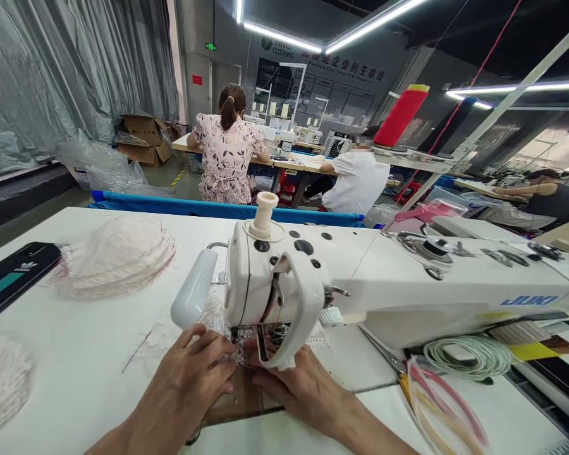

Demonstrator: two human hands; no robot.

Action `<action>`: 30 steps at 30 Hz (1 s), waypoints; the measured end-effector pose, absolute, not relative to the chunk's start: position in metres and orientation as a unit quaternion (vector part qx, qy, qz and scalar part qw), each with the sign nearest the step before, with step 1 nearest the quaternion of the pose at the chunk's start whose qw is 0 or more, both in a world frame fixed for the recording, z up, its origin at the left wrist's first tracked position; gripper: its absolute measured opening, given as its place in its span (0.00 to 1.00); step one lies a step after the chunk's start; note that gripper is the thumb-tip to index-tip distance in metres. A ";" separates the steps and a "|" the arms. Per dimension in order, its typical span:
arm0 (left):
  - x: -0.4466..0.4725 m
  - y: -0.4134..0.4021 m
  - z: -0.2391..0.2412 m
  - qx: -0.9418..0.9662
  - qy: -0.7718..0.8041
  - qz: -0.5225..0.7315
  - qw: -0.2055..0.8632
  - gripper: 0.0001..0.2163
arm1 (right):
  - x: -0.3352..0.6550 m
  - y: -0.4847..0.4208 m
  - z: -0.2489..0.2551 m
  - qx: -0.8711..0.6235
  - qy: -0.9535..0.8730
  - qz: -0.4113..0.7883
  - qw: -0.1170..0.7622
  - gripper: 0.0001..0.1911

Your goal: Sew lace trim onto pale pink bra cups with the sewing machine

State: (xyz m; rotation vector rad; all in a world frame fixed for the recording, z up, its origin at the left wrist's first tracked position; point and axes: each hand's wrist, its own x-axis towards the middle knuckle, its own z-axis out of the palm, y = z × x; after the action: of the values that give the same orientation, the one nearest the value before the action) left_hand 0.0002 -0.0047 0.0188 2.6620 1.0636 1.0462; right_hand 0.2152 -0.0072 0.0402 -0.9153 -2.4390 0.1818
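Note:
A white JUKI sewing machine (355, 265) fills the middle, with white lace fabric (213, 313) under its needle area. Left of the needle, my left hand (196, 363) has its fingers bent and closed on the edge of the lace. My right hand (298, 382) grips the lace from the other side, its fingertips partly hidden behind the machine's white curved guard. The two hands are close together, just in front of the presser foot. A red thread trails from the fabric on the left.
Stacked white lace pieces (118, 256) lie at left, with another pile (2, 385) nearer and a dark phone-like object (19, 275) beside them. Scissors (384, 351), coiled pale green cord (469, 355) and pink and yellow strips (448, 404) lie right. Co-workers sit beyond the blue cloth trough (218, 207).

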 end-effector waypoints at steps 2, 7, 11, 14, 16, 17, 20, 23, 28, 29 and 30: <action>0.000 -0.005 0.019 0.872 0.348 0.343 0.044 0.09 | 0.215 -0.008 0.041 -0.339 -0.901 0.066 0.264 0.09; 0.002 -0.004 0.023 0.867 0.341 0.362 0.025 0.06 | 0.215 -0.008 0.040 -0.343 -0.904 0.069 0.247 0.06; 0.003 -0.002 0.021 0.866 0.337 0.370 0.017 0.07 | 0.216 -0.007 0.039 -0.345 -0.905 0.063 0.239 0.06; 0.003 -0.003 0.020 0.867 0.337 0.367 0.019 0.07 | 0.216 -0.007 0.040 -0.340 -0.910 0.068 0.229 0.07; 0.003 -0.003 0.021 0.869 0.346 0.353 0.034 0.07 | 0.216 -0.008 0.041 -0.336 -0.909 0.068 0.235 0.08; 0.003 -0.004 0.022 0.869 0.350 0.346 0.043 0.07 | 0.215 -0.008 0.041 -0.334 -0.908 0.068 0.242 0.09; 0.003 -0.005 0.024 0.869 0.347 0.350 0.051 0.06 | 0.211 -0.009 0.042 -0.319 -0.908 0.071 0.264 0.12; 0.002 -0.004 0.023 0.869 0.333 0.363 0.042 0.05 | 0.205 -0.010 0.041 -0.313 -0.910 0.075 0.263 0.14; -0.003 -0.001 0.012 0.872 0.344 0.345 0.038 0.02 | 0.203 -0.009 0.040 -0.318 -0.907 0.029 0.274 0.14; -0.005 0.000 0.010 0.877 0.342 0.337 0.035 0.02 | 0.203 -0.009 0.040 -0.316 -0.907 0.020 0.279 0.14; -0.007 0.002 0.008 0.882 0.337 0.328 0.028 0.02 | 0.203 -0.009 0.039 -0.314 -0.907 0.014 0.281 0.14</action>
State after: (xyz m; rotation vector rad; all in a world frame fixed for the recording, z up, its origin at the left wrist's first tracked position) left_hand -0.0065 0.0017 0.0077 2.7239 1.0399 1.0120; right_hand 0.2029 -0.0087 0.0393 -0.8408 -2.4293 0.0382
